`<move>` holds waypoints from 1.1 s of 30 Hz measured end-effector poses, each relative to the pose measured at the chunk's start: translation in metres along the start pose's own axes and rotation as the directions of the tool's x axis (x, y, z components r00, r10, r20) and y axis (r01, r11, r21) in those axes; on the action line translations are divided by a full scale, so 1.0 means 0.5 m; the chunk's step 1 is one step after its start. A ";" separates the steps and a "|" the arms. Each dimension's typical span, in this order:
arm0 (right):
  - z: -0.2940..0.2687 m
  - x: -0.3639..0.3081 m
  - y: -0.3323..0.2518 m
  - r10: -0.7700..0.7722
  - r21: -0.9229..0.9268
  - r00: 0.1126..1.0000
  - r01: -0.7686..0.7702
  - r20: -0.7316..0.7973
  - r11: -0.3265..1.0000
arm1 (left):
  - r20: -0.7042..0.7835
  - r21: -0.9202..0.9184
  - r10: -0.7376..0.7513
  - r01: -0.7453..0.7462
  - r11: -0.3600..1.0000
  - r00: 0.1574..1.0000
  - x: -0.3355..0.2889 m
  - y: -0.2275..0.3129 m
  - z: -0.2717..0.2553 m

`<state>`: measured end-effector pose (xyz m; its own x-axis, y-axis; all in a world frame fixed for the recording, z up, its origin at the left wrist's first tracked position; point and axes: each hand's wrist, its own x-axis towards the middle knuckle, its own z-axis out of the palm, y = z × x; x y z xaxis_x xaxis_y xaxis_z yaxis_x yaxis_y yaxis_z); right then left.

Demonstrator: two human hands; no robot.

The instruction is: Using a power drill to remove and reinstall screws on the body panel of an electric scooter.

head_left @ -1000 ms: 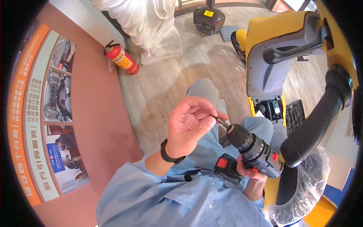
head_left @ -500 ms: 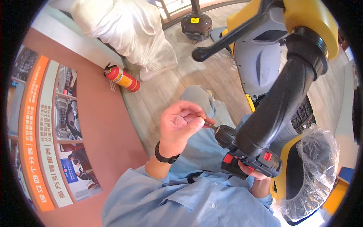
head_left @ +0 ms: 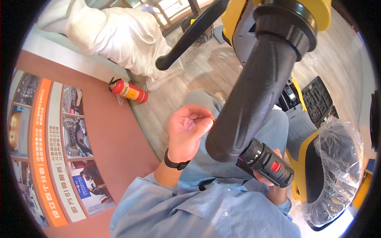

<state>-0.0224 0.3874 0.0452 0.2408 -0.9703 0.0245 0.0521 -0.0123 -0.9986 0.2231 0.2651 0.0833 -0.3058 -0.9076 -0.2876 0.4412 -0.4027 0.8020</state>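
"What does my view give you?"
"I see the right hand [head_left: 263, 178] wrapped around the drill [head_left: 270, 164], which sits just past the lower end of the black grip [head_left: 248, 105]; its front is hidden."
"And the left hand [head_left: 186, 133]?"
"Fingers curled, thumb toward the index. I can't tell whether it pinches anything."
"Nearby?"
"A red extinguisher [head_left: 131, 92] beside the wall [head_left: 109, 150]."

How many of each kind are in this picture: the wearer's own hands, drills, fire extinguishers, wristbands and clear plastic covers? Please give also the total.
Hands: 2 (left hand, right hand)
Drill: 1, partly hidden
Fire extinguisher: 1
Black wristband: 1
Clear plastic cover: 1
Total: 6
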 end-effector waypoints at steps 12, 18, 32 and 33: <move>-0.024 -0.043 0.165 -0.348 -0.054 0.938 0.347 -0.009 0.936 | 0.381 -0.139 0.157 -0.112 0.984 0.911 0.043 -0.010 0.069; -0.028 -0.019 0.106 0.229 0.475 0.938 -0.083 -0.259 0.876 | 0.228 0.154 0.071 -0.108 0.982 0.971 0.212 -0.073 0.081; -0.142 0.111 0.246 0.288 0.610 0.830 0.077 -0.477 0.788 | 0.079 0.816 -0.034 -0.045 0.577 0.996 0.714 -0.258 0.029; -0.140 0.115 0.253 0.316 0.633 0.811 0.085 -0.493 0.769 | 0.154 0.781 -0.027 -0.105 0.616 0.988 0.719 -0.258 0.029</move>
<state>-0.0697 0.3131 -0.0829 -0.2657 -0.9095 -0.3196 0.6743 0.0615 -0.7358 0.0439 -0.0077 -0.1159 -0.4441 -0.8672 -0.2252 -0.3553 -0.0602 0.9328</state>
